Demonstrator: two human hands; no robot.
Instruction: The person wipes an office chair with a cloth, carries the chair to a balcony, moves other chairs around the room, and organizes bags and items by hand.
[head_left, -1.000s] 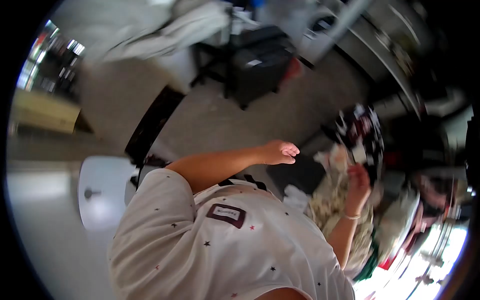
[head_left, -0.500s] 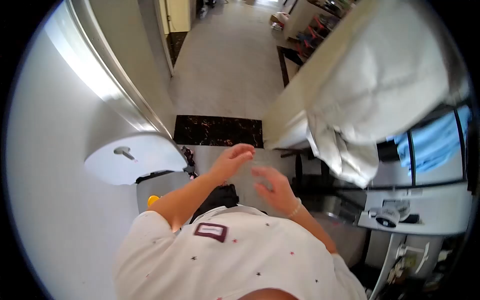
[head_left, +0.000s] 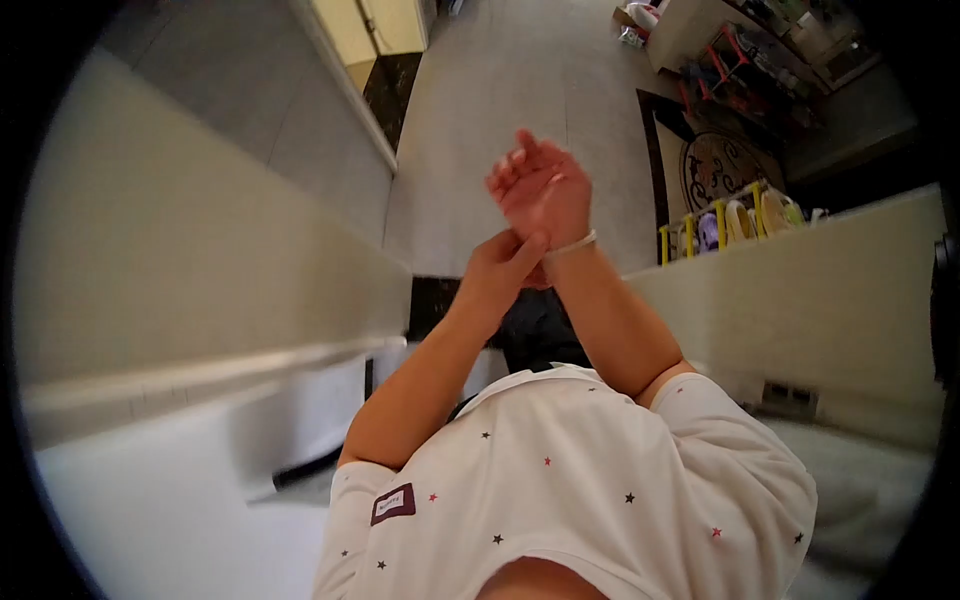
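My left hand [head_left: 500, 265] is closed around my right wrist, its thumb lying beside a pale bracelet [head_left: 571, 245]. Above it, my right hand [head_left: 543, 190] has its palm turned up, with loosely curled fingers and nothing in it. The two hands touch at the wrist, in front of my white shirt [head_left: 590, 480] with small stars.
Pale wall panels [head_left: 200, 240] flank me left and right. Ahead lies a grey floor [head_left: 480, 90] with a dark threshold strip [head_left: 432, 305]. At the right stand a yellow rack [head_left: 663, 245] with shoes, a patterned mat [head_left: 722, 165] and red-framed items [head_left: 730, 60].
The view has moved forward into the doorway. My hands, apart before, have come together; my left hand has closed on my right wrist, and my right palm has turned up.
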